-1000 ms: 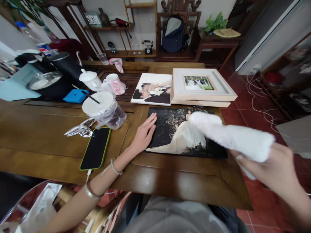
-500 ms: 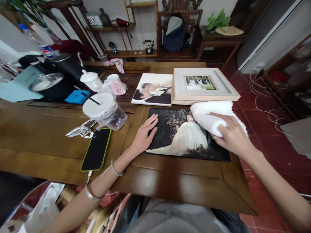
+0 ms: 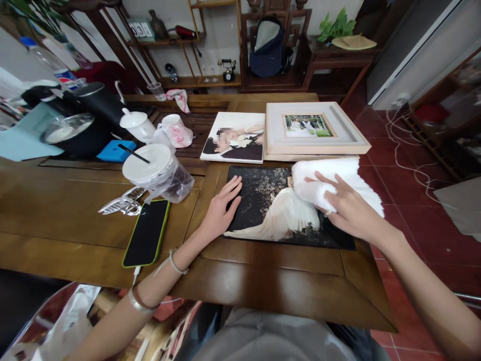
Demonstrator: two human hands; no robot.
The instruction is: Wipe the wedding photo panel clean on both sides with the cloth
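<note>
On the near right part of the brown tabletop lies a dark photo of someone in a long white dress. The left hand lies flat on its 9 o'clock edge, fingers a little apart, and holds it down. The right hand presses flat on a fluffy white cloth at about 2 o'clock on the photo, fingers spread wide. Neither hand pinches anything.

The photo's 3 o'clock side is close to the tabletop's right edge. Part of the cloth seems to stick out past that edge, over the red floor. A hard push that way could slide the cloth or the photo off.

A push toward 12 o'clock could bump the framed picture and the light photo, which lie just beside the far edge.

At 9 o'clock from the left hand are a lidded cup and a phone. A swinging arm could tip the cup, and a spill could wet things.

Open room is mostly at 6 o'clock, a bare strip of wood. There is little room at 12 and 3.
</note>
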